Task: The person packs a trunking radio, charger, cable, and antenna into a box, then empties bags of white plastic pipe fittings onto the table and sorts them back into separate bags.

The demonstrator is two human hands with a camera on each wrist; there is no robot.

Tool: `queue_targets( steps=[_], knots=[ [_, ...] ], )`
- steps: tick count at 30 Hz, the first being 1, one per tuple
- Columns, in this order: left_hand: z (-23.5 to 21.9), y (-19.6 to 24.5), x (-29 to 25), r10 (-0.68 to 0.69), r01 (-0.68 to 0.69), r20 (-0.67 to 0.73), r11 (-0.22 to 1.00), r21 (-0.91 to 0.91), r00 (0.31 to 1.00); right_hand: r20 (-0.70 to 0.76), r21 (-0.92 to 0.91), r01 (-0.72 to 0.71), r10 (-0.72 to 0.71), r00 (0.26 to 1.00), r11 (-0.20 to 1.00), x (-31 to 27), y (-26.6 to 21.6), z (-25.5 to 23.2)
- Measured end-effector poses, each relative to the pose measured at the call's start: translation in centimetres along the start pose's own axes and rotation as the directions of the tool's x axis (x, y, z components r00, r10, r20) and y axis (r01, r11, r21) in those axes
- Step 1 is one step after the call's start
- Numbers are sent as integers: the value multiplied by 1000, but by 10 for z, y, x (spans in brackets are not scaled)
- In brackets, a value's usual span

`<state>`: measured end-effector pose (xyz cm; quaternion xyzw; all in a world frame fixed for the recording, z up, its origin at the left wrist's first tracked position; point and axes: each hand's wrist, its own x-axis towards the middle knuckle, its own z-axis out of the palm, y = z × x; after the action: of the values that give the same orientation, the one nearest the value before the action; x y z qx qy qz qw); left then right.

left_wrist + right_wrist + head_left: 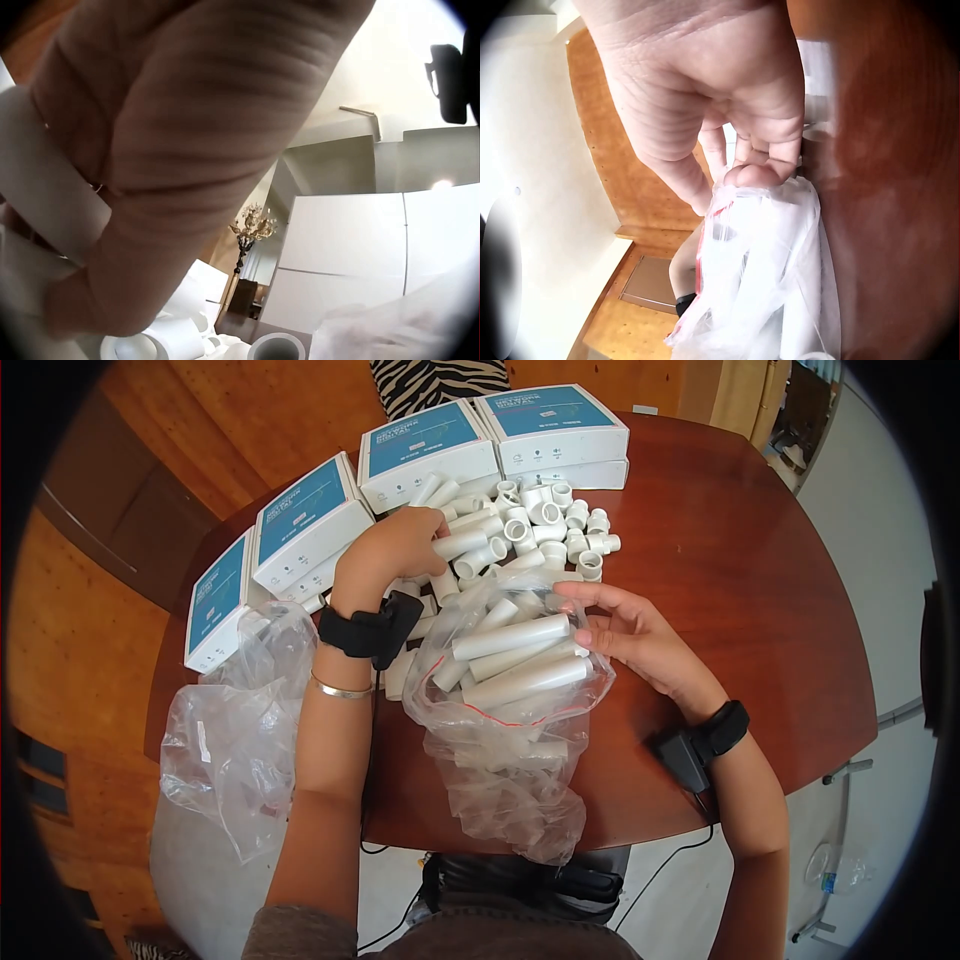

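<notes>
My left hand [392,548] reaches over the pile at the table's middle and grips a white plastic pipe piece [49,176], its thumb and fingers curled round it in the left wrist view. Short white pipes [465,544] and elbow and tee fittings [540,512] lie close around that hand. My right hand [640,638] pinches the rim of a clear plastic bag [520,745] between thumb and fingers. Several longer white pipes [525,637] lie in the bag's mouth, which has a red line along its edge. In the right wrist view, fingertips [754,175] press the bag's rim.
Blue and white boxes [545,425] stand in an arc behind the pile on the brown table [730,590]. A second clear bag [235,740] lies crumpled at the left edge. Several white fittings [590,565] sit at the pile's right side. A zebra-patterned chair [435,382] stands beyond the table.
</notes>
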<state>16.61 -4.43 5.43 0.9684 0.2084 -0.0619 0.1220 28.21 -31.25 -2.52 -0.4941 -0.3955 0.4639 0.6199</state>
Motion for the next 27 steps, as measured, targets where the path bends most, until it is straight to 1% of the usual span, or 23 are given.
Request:
queue_targets(
  steps=[2,4,5,7,8,10,11,12,13,14,16,17,18,20,21,23,24,26,27],
  knots=[
    [-3,0,-2,2,-2,5,1000,18,1000,0,1,1,-1,1000,1000,0,0,0],
    [-10,0,-10,116,-108,-63,987,118,991,0,4,2,-2,1000,1000,0,0,0],
    [-14,2,-16,117,-109,-61,987,118,991,1,4,6,-6,1000,1000,0,0,0],
    [-26,9,-31,226,-236,-173,971,-41,959,2,4,9,-9,1000,1000,1,1,0],
    [-34,17,-41,226,-237,-171,971,-41,959,1,6,8,-8,1000,1000,1,1,0],
    [-46,30,-57,270,-258,-11,906,-336,963,0,8,5,-5,1000,1000,0,2,-1],
    [-46,31,-60,270,-258,-11,906,-336,963,-1,4,10,-10,1000,1000,1,3,-1],
    [-46,31,-63,405,-355,55,852,-385,913,-2,1,15,-15,1000,1000,1,3,-1],
    [-45,31,-66,533,-439,112,783,-440,839,-3,1,15,-15,1000,1000,1,2,-1],
    [-44,33,-66,533,-439,112,783,-440,839,2,15,14,-14,1000,1000,0,1,-1],
    [-40,39,-66,580,-476,265,799,-367,770,7,28,13,-13,1000,1000,0,1,-1],
    [-37,43,-67,538,-447,279,831,-331,795,11,18,22,-22,1000,1000,0,2,-1],
    [-33,47,-67,538,-446,278,832,-331,796,15,7,31,-32,999,999,0,2,-1],
    [-25,53,-65,483,-431,259,872,-234,836,11,15,22,-22,1000,1000,0,2,-1],
    [-21,55,-63,483,-431,258,871,-234,837,5,23,12,-12,1000,1000,-1,1,0],
    [-16,58,-60,409,-353,276,906,-232,870,9,20,16,-16,1000,1000,-1,1,0],
    [-15,59,-62,409,-353,276,906,-232,870,14,17,19,-20,1000,1000,0,1,0],
    [-12,61,-65,406,-390,205,914,-113,891,16,9,12,-12,1000,1000,-1,-1,0],
    [-12,63,-66,406,-390,205,914,-114,891,17,1,4,-4,1000,1000,-1,-2,0]
  ],
)
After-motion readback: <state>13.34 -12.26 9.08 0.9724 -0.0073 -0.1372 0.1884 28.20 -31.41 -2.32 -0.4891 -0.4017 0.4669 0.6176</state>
